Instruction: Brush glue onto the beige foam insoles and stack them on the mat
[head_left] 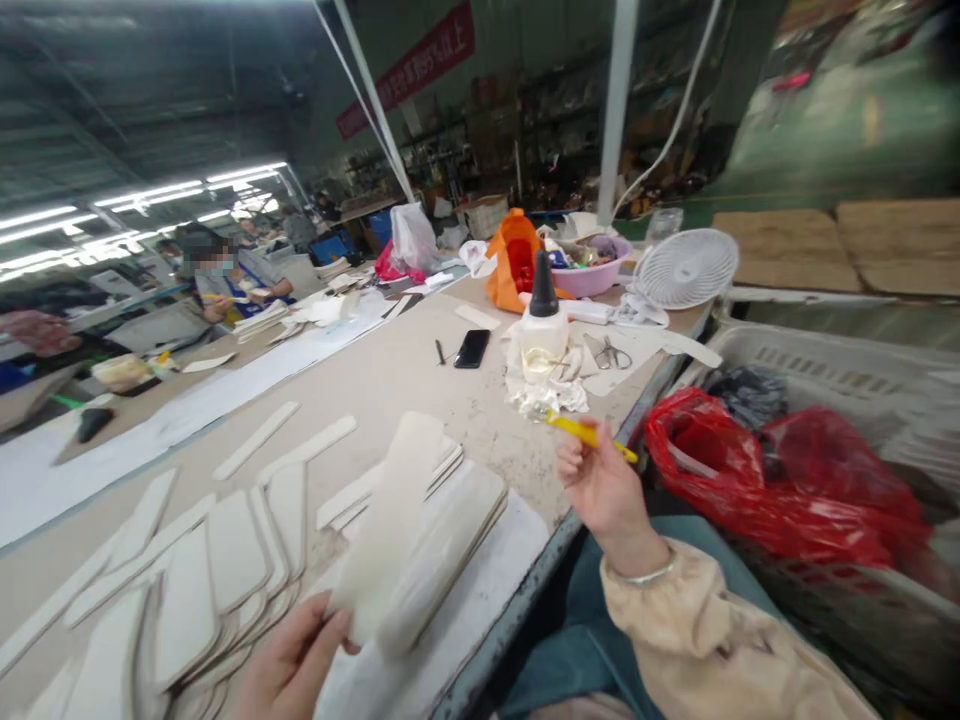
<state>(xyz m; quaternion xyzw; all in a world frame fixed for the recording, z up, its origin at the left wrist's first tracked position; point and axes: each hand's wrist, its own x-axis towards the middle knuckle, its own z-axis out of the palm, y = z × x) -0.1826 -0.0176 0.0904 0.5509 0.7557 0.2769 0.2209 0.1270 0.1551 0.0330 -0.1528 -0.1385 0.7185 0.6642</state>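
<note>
My left hand [300, 655] pinches the near end of a long off-white strip [394, 510] with rounded corners, tilted up off the table. Under and beside it lies a stack of similar pale pieces [450, 555] on white paper. My right hand [604, 490] is closed around a brush with a yellow handle [592, 435], held near the table's edge. The brush tip points left, close to a white glue bottle [544, 335] with a black cone cap, which stands on crumpled, glue-smeared paper [551, 390]. More pale pieces [176, 600] lie fanned out at the left.
A black phone [472, 348], scissors [613, 353], an orange bag [512, 262], a purple basin [592, 270] and a white fan [686, 268] lie toward the back. At right stands a crate [817, 350] holding red plastic bags [810, 490]. A co-worker [232, 275] sits across the table.
</note>
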